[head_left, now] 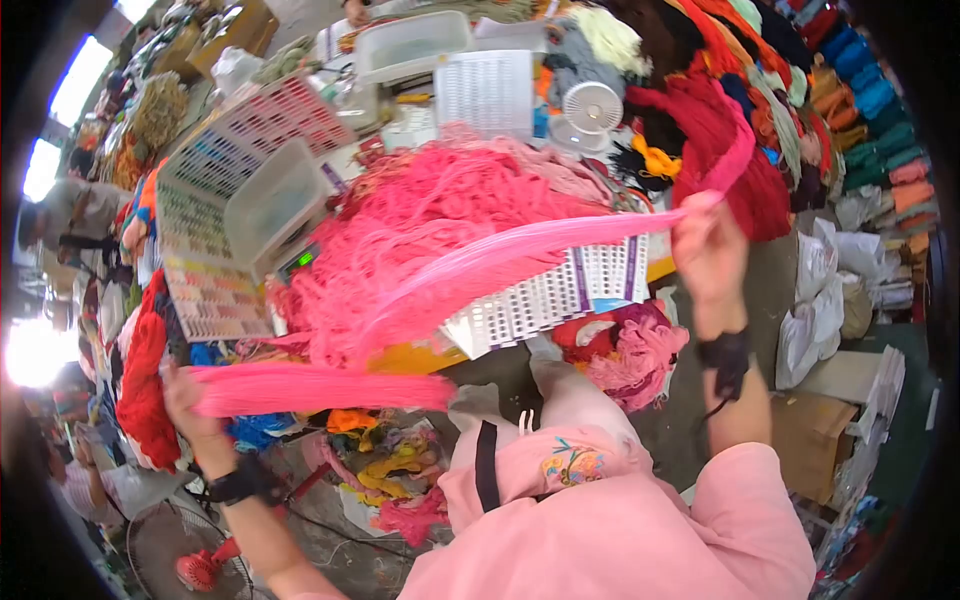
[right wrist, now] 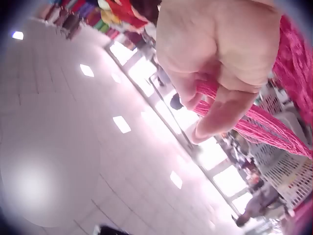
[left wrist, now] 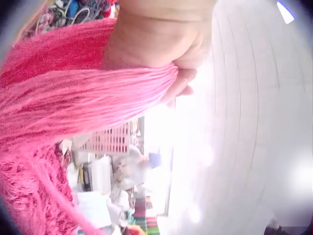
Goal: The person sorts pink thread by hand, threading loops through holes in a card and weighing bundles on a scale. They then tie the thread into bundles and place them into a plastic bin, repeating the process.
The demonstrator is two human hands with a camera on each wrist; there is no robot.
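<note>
At the left, the left hand (head_left: 192, 405) grips one end of a pink yarn hank (head_left: 320, 388), whose strands hang back toward the lap. In the left wrist view that hank (left wrist: 93, 98) narrows into the curled left hand (left wrist: 161, 44). Raised at the right, the right hand (head_left: 708, 255) pinches a long band of pink strands (head_left: 520, 238) stretched across a large pink yarn pile (head_left: 430, 200). Seen from the right wrist, strands (right wrist: 269, 127) pass between the thumb and curled fingers of the right hand (right wrist: 220, 63).
Yarn colour cards (head_left: 540, 300) lie at the pile's near edge. Behind it are a clear bin (head_left: 412, 45), a white sheet (head_left: 485, 92) and a small fan (head_left: 592, 108). A slotted basket (head_left: 215, 160) stands left; dark red yarn (head_left: 740, 175) hangs right. Cartons (head_left: 810, 430) stand lower right.
</note>
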